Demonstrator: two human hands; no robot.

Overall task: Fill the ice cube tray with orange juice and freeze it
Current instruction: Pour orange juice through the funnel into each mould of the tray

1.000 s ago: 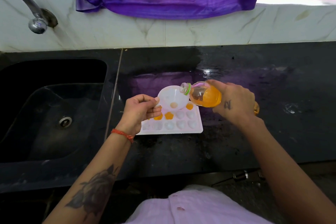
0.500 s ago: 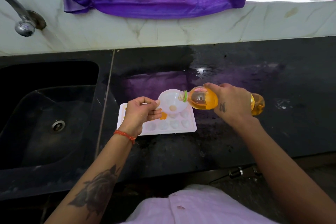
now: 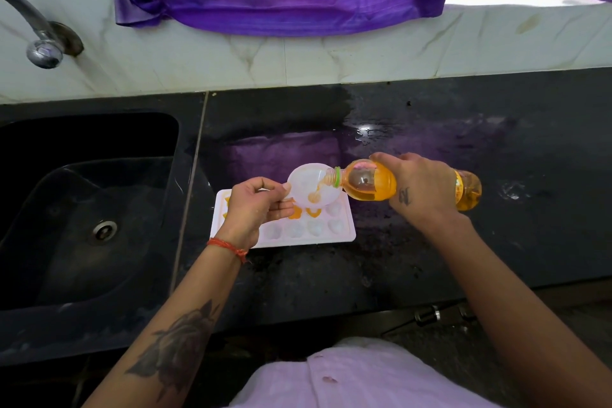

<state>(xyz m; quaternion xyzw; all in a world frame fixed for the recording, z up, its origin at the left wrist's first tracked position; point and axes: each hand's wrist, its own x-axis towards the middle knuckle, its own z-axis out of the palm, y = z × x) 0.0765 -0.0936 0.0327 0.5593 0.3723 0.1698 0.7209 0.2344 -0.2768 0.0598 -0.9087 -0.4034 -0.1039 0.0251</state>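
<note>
Tilted juice bottle [image 3: 371, 185] over funnel [image 3: 313, 187]

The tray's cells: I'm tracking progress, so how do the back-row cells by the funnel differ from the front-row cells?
The back-row cells by the funnel hold orange juice; the front-row cells look pale and unfilled. The left hand and funnel partly hide the back-row cells, while the front-row cells mostly lie in plain view. Both rows belong to the same white ice cube tray.
</note>
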